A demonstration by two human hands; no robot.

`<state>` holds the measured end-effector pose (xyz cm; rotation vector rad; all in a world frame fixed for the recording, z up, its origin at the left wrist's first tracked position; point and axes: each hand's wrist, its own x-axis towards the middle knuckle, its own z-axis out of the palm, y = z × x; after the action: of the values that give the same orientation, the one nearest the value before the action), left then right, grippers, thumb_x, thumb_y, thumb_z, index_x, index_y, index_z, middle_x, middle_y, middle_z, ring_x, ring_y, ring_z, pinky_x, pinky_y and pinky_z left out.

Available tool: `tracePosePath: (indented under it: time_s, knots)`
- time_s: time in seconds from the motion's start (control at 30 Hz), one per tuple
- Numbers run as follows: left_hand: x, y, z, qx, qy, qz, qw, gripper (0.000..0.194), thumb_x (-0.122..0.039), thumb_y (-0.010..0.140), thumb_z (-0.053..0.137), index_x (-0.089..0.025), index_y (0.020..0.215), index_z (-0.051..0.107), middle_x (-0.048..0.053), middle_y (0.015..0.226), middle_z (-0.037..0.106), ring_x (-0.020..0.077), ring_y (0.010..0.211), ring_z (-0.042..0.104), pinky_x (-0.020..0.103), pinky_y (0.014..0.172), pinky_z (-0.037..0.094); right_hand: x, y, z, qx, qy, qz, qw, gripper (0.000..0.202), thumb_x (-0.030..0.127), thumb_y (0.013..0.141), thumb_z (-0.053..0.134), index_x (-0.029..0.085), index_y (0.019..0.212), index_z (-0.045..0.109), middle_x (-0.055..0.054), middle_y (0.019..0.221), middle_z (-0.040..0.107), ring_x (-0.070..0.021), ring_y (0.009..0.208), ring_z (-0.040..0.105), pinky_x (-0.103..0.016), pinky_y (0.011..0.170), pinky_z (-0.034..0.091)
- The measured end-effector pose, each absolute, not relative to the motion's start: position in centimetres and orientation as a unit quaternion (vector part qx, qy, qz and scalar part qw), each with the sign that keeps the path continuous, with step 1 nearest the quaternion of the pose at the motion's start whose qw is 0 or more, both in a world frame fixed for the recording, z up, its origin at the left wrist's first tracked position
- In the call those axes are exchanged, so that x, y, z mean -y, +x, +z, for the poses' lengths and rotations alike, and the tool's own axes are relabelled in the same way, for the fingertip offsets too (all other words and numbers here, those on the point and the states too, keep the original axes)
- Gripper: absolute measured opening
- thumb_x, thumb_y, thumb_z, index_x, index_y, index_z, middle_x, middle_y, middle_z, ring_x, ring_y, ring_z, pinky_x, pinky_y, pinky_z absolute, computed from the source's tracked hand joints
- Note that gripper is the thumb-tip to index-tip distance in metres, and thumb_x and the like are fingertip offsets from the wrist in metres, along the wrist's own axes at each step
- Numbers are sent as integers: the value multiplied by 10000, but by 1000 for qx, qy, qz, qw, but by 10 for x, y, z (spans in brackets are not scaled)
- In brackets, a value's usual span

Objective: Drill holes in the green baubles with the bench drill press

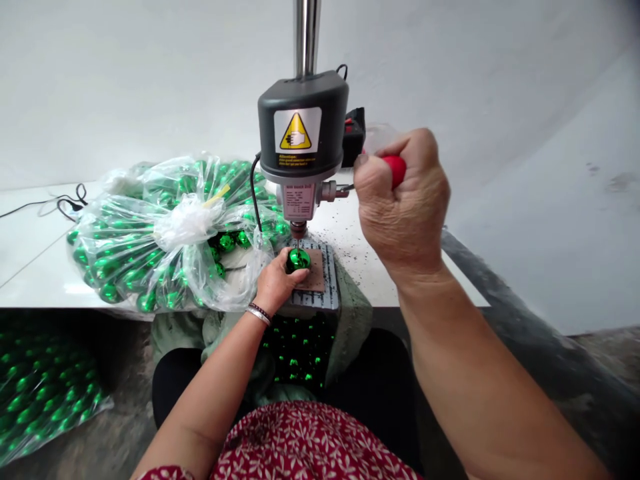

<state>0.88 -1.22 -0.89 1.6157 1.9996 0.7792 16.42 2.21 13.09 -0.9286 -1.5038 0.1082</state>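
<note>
A small bench drill press (303,127) stands in front of me on the table. Under its chuck, a shiny green ball (299,260) sits on a brown square pad (316,279) on the drill's base (329,293). My left hand (278,279) grips this ball from the left, thumb at the front and fingers behind. The thin drill bit reaches down to the ball's top; whether it is inside cannot be made out. My right hand (404,193), raised at the right, is wrapped round the red knob (397,171) of the drill's feed lever.
A clear plastic bag (187,223) full of green balls lies on the white table (37,267) at left. Another bag of balls (45,387) rests on the floor. More green balls (300,357) sit below the table edge, before my lap. Dark shavings surround the base.
</note>
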Motion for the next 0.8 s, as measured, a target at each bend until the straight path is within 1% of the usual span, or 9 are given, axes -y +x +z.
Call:
tracePosePath:
  time_s: [0.1, 0.33, 0.53, 0.7, 0.8]
  knots:
    - [13, 10, -9, -725, 585, 285, 225, 615, -446, 782, 659, -240, 1345, 521, 79, 1061, 716, 275, 961, 663, 331, 806, 487, -15, 163, 129, 650, -414, 28, 637, 173, 309, 845, 523, 212, 758, 410, 58, 619, 408, -55, 557, 365, -231, 575, 352]
    - [13, 11, -10, -730, 579, 286, 226, 618, -443, 781, 666, -235, 1345, 525, 95, 1090, 712, 300, 1000, 656, 353, 835, 482, -11, 163, 120, 650, -424, 14, 630, 138, 292, 837, 517, 215, 768, 424, 45, 641, 453, -68, 580, 402, -247, 596, 376]
    - [13, 13, -11, -741, 569, 284, 216, 599, -414, 785, 675, -252, 1343, 530, 70, 1109, 714, 261, 1037, 650, 311, 855, 474, -9, 161, 111, 639, -452, -33, 621, 144, 319, 847, 474, 206, 761, 450, 37, 641, 467, -64, 573, 420, -234, 590, 393]
    - [14, 13, -13, -741, 572, 280, 214, 612, -437, 789, 672, -268, 1356, 518, 56, 1085, 722, 248, 979, 664, 292, 799, 473, -4, 159, 104, 625, -451, -63, 634, 159, 331, 848, 458, 202, 756, 464, 43, 610, 469, -57, 539, 430, -220, 562, 386]
    - [15, 13, -13, -741, 572, 281, 212, 613, -443, 785, 680, -269, 1351, 523, 57, 1109, 718, 244, 975, 664, 290, 796, 467, -2, 156, 99, 616, -446, -69, 646, 160, 332, 848, 466, 205, 751, 465, 44, 599, 485, -56, 520, 444, -209, 547, 392]
